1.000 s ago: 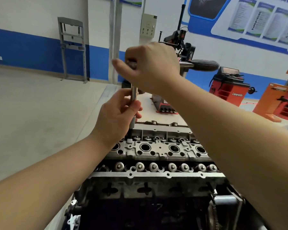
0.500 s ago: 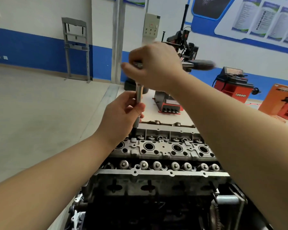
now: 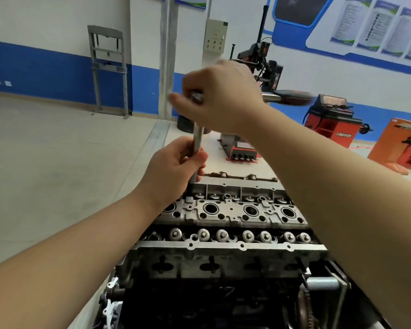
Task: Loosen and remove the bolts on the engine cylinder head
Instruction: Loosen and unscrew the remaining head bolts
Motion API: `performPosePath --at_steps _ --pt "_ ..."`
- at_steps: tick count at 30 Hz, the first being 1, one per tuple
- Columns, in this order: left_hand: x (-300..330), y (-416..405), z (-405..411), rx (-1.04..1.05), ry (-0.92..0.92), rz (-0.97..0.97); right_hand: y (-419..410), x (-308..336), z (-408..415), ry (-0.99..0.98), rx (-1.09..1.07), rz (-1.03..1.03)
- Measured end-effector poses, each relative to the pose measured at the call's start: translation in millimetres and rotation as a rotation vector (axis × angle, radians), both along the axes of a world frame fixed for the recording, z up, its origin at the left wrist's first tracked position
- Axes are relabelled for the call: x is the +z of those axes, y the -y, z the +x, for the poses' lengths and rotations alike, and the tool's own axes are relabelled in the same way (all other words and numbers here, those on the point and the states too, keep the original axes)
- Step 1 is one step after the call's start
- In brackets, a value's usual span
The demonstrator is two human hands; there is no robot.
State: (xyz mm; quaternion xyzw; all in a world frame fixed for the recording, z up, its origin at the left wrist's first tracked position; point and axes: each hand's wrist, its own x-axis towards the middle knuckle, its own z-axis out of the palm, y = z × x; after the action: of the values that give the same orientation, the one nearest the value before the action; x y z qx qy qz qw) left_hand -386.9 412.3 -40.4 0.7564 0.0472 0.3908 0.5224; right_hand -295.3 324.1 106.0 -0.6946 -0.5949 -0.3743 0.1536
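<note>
Left hand (image 3: pixel 173 169) is wrapped round the upright steel extension bar (image 3: pixel 198 143) at the far-left corner of the bare grey aluminium cylinder head (image 3: pixel 230 214); right hand (image 3: pixel 220 98) grips the black-handled ratchet (image 3: pixel 287 97) up top.

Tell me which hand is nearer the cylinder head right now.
Left. The left hand grips the extension bar just above the cylinder head; the right hand holds the ratchet head higher up.

one head-worn view looks forward and down, close over the cylinder head (image 3: pixel 228 214), facing the far wall (image 3: pixel 57 32).
</note>
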Motion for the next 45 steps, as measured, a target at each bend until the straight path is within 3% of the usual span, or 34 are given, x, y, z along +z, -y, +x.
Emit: performPosePath --at_steps 2,4,7,11,13,15,16,18,19,20,25,28,30,32,34,41,45 --pt "4 4 2 -0.004 -0.042 -0.026 9 -2 12 -0.383 0.208 0.049" --pt "6 5 3 -0.072 -0.056 -0.089 9 -5 10 -0.503 0.198 0.071" --pt "4 3 -1 -0.186 -0.09 -0.128 -3 -2 -1 -0.328 0.004 0.021" --pt "3 1 4 -0.086 -0.114 -0.032 -17 12 -17 -0.064 -0.41 -0.107" --pt "3 0 5 -0.061 -0.091 -0.014 -21 8 -25 0.097 -0.4 -0.075" --pt "2 0 3 -0.087 -0.081 -0.051 -13 3 -18 0.137 -0.25 0.011" --pt "2 1 2 -0.119 -0.089 -0.068 -6 0 -7 0.007 -0.096 0.029" --pt "3 4 0 -0.186 -0.109 -0.119 7 -7 8 -0.52 0.266 0.08" --pt "4 5 0 -0.203 -0.114 -0.157 9 -9 11 -0.66 0.312 0.106" --pt "5 5 0 -0.201 -0.111 -0.184 6 -9 13 -0.651 0.253 0.112" --pt "4 2 1 -0.107 -0.072 -0.183 -18 7 -6 -0.12 -0.412 -0.041" --pt "1 -1 -2 -0.082 -0.025 -0.158 -15 3 -15 0.156 -0.367 -0.006" --pt "1 -1 -3 -0.089 -0.029 -0.124 -4 -2 -4 0.112 -0.153 0.044" --pt "2 2 -1 -0.142 -0.054 -0.14 9 -3 14 -0.281 0.144 0.004" --pt "4 4 1 -0.197 -0.07 -0.208 12 -2 20 -0.461 0.202 -0.044" --pt "2 -1 3 -0.061 -0.018 -0.189 -12 4 -4 -0.039 -0.326 -0.053" --pt "-2 -3 1 -0.006 0.041 -0.134 -10 4 -19 0.104 -0.314 -0.056"
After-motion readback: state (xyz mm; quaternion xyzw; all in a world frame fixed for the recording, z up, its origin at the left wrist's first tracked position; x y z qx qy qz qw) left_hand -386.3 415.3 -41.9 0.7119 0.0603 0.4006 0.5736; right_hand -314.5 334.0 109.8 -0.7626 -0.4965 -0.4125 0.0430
